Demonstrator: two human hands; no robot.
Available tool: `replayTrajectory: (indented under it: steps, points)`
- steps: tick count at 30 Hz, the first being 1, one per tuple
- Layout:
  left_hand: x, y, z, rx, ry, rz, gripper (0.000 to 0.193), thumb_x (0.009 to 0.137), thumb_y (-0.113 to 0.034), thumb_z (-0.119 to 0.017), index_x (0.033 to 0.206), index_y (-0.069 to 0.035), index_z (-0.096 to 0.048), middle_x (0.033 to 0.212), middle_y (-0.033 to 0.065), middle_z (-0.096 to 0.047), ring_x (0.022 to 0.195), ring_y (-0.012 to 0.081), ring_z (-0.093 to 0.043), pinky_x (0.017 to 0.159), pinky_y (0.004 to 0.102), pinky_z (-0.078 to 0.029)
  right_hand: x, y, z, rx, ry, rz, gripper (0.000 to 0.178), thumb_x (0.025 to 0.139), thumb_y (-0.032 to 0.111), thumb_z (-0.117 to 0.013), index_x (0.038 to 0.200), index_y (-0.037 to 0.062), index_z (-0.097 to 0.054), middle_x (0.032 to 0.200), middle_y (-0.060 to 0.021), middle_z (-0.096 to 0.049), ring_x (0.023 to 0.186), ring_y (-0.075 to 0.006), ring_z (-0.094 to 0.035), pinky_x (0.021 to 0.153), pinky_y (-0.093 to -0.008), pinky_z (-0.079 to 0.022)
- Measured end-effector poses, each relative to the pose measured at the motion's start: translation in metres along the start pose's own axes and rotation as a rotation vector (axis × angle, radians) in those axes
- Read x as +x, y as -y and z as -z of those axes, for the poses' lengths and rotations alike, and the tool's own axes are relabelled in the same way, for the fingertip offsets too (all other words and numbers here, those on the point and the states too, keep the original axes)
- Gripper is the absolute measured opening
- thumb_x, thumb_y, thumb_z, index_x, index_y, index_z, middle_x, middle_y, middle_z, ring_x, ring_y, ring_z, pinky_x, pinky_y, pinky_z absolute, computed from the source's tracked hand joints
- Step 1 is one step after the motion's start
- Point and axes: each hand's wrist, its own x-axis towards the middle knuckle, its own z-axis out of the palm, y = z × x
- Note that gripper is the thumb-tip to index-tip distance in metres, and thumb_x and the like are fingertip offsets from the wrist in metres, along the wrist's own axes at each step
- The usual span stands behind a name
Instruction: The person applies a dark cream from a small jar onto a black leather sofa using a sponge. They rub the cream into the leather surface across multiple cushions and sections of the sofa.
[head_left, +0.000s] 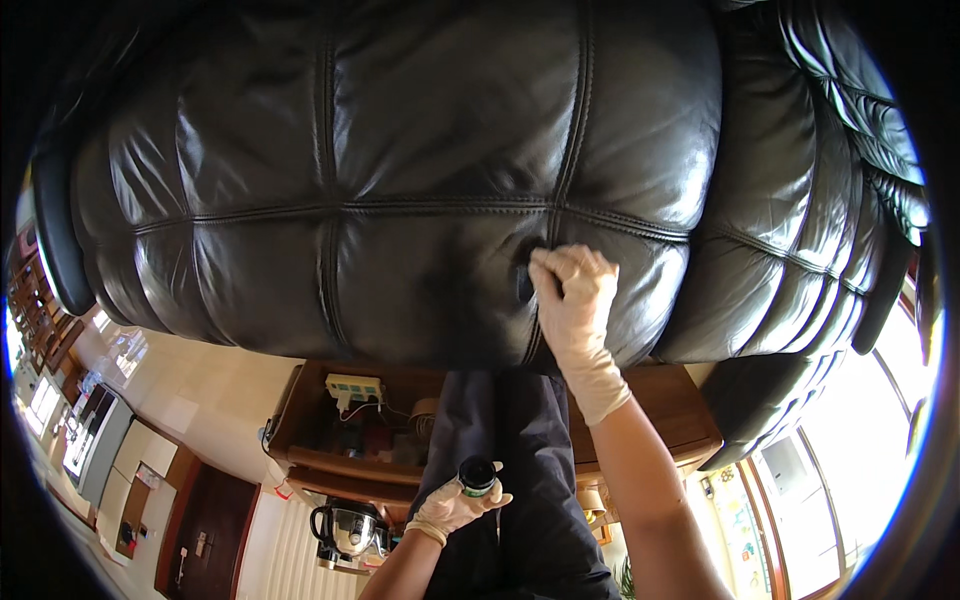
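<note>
apparently mid-job, a person in thin, pale gloves [605,395] works at a black sofa [430,290], seen from their own head. the sofa fills the upper part of the view, close in front of the person.

the right hand [578,290] is on the lower part of the padded surface, just beside a stitched seam [450,206]. its fingers are curled and bunched together; i cannot tell whether something small is pinched under them. the left hand [452,508] is lower down, over the person's legs, with its fingers wrapped around a small jar [478,475]. whether the jar's dark top is a lid or an open mouth is unclear.

as for progress, the work looks under way rather than finished: the right hand is on the sofa and the jar is in hand. a patch left of that hand looks darker and duller, but it may be shade, so how much is done or left cannot be judged.

the sofa looks like smooth leather, plump and rounded, with soft wrinkles and bright, glassy highlights. raised double seams divide it into puffy blocks. the gloves are slightly creased and gathered at the wrists. the jar is short and round, dark with a green band. below the sofa are matte dark trousers [540,450] and a brown wooden cabinet [650,412] with a flat, squared front.
</note>
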Motion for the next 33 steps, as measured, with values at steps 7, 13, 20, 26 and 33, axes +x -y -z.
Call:
replayTrajectory:
  steps: [7,13,20,26,33]
  points:
    - [0.001,0.0,0.001,-0.054,0.026,-0.007,0.08,0.085,-0.039,-0.078,0.146,0.002,-0.045,0.106,0.0123,-0.061,0.103,0.0228,-0.059,0.117,0.0477,-0.032,0.102,0.001,-0.014,0.179,-0.274,-0.066,0.011,0.078,0.007,-0.077,0.088,0.006,-0.074,0.08,-0.0082,-0.071,0.074,-0.027,-0.069,0.072,-0.038,-0.052]
    - [0.0,0.0,0.014,-0.017,0.048,-0.007,0.084,0.085,-0.046,-0.075,0.148,0.0,-0.042,0.113,0.0146,-0.063,0.112,0.028,-0.059,0.118,0.0512,-0.032,0.087,-0.004,-0.028,-0.124,-0.163,0.084,0.011,0.075,0.016,-0.081,0.085,0.014,-0.077,0.082,0.0016,-0.069,0.078,-0.0204,-0.064,0.079,-0.0355,-0.042]
    - [0.002,-0.006,0.0,-0.11,0.025,0.011,0.081,0.082,-0.037,-0.08,0.145,0.003,-0.045,0.109,0.0147,-0.062,0.109,0.0253,-0.06,0.117,0.0483,-0.033,0.092,-0.007,-0.028,-0.207,-0.072,0.125,0.008,0.076,0.019,-0.079,0.084,0.0179,-0.077,0.079,0.0051,-0.065,0.076,-0.019,-0.061,0.077,-0.0375,-0.042]
    - [0.002,-0.007,0.001,-0.086,0.041,-0.003,0.084,0.082,-0.041,-0.08,0.146,0.001,-0.045,0.11,0.0139,-0.062,0.109,0.0255,-0.059,0.118,0.0494,-0.032,0.116,-0.011,-0.02,-0.231,-0.176,0.16,0.007,0.077,0.021,-0.078,0.081,0.0167,-0.076,0.076,0.0039,-0.065,0.074,-0.0203,-0.061,0.073,-0.0382,-0.042]
    - [0.0,-0.003,0.01,-0.048,0.064,-0.029,0.087,0.084,-0.044,-0.077,0.149,0.002,-0.04,0.116,0.0149,-0.061,0.114,0.0272,-0.058,0.118,0.0519,-0.032,0.117,-0.006,-0.016,-0.209,-0.074,0.174,0.009,0.075,0.017,-0.08,0.084,0.0136,-0.078,0.078,0.0014,-0.069,0.077,-0.0207,-0.063,0.081,-0.0372,-0.041]
